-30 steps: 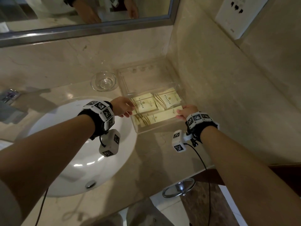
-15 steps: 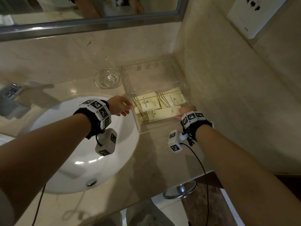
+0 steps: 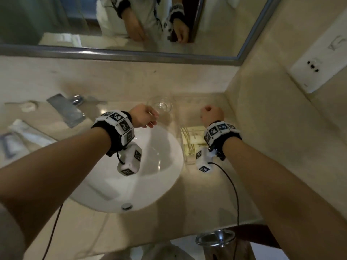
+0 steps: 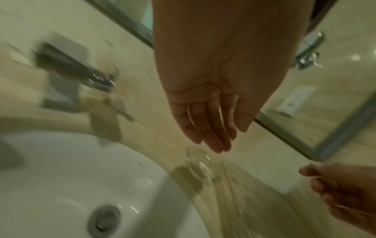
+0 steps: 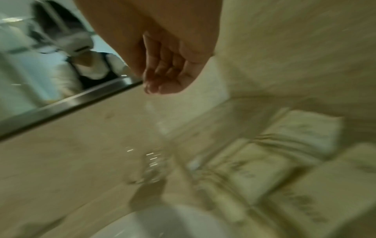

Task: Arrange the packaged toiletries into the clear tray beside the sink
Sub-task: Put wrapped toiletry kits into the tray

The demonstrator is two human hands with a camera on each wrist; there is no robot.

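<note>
The left hand [image 3: 143, 116] is raised over the back rim of the sink [image 3: 131, 177], fingers [image 4: 211, 133] straight and loose, holding nothing; the left wrist view shows the flat palm with the fingertips just above the small glass dish [image 4: 200, 167]. That dish [image 3: 161, 106] stands on the tabletop [image 3: 202, 194] between the sink and the tray, near the back wall.

The right hand [image 3: 212, 114] is in the air above the tray [image 3: 189, 162], fingers [image 5: 162, 64] curled loosely into the palm, with nothing in them. In the left wrist view this hand [image 4: 343, 193] shows at the right edge, knuckles bent.

The clear tray sits in the back right corner of the tabletop, against the side wall and just beside the sink. The packets [image 3: 191, 137] lie flat inside it, cream with gold lines; from the head view the right wrist hides most of them. The right wrist view, though blurred, shows several packets [image 5: 254, 173] lying side by side in the tray, touching.

Behind the sink stands the tap [image 3: 67, 111], with a white item [image 3: 28, 107] to its left at the back edge and a wrapped pack [image 3: 20, 139] near the left edge. A mirror [image 3: 112, 25] runs along the back wall and a socket plate [image 3: 317, 68] is on the side wall. A metal ring [image 3: 215, 237] hangs below the front edge.
</note>
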